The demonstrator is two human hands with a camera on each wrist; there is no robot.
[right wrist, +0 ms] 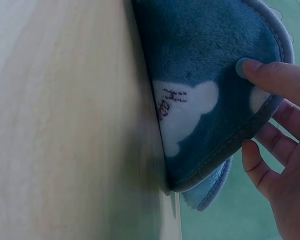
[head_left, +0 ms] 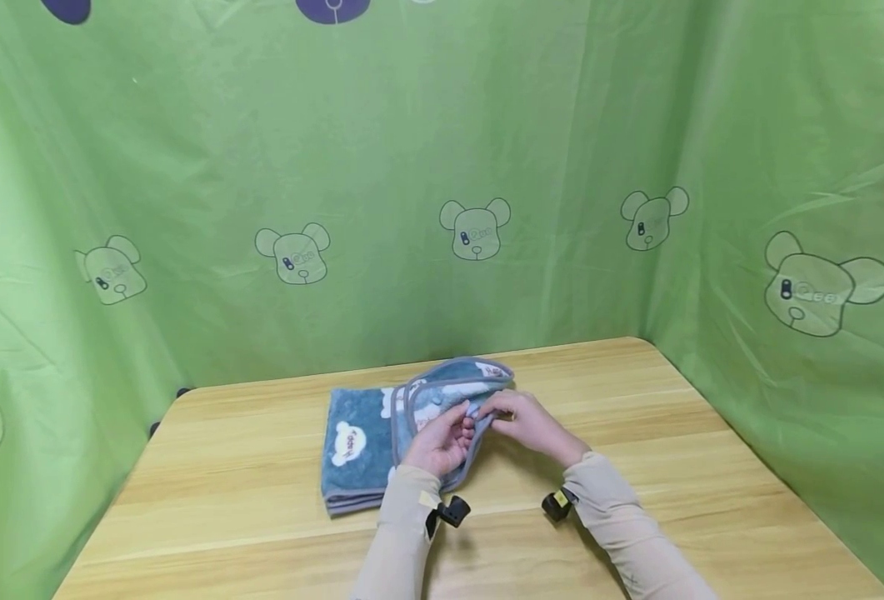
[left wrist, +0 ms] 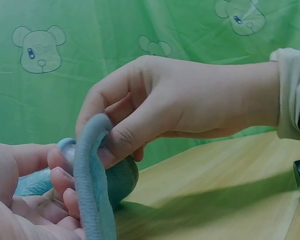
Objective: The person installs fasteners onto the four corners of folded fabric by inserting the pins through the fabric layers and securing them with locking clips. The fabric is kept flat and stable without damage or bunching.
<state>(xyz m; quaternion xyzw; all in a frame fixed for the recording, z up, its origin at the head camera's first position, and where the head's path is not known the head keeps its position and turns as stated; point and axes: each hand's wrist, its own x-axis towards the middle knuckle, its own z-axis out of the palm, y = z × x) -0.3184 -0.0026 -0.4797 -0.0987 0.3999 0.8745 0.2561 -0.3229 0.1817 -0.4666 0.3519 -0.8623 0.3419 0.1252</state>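
A teal plush blanket (head_left: pixel 367 450) with white bear-shaped patches and grey-blue edging lies on the wooden table, folded, its right part turned up in loose layers. Over that right part my left hand (head_left: pixel 442 440) pinches the cloth, palm up and fingers curled. Close beside it, my right hand (head_left: pixel 526 423) grips the edging between thumb and fingers. In the left wrist view the right hand (left wrist: pixel 160 100) holds a raised strip of edging (left wrist: pixel 87 185), which partly covers the left fingertips. A rounded blanket corner (right wrist: pixel 200 125) fills much of the right wrist view.
The wooden tabletop (head_left: pixel 232 475) spreads around the blanket, with its rounded far corner at the right. Green curtains (head_left: pixel 382 150) with bear outlines hang behind and at both sides. Each wrist wears a small black camera (head_left: pixel 454 511).
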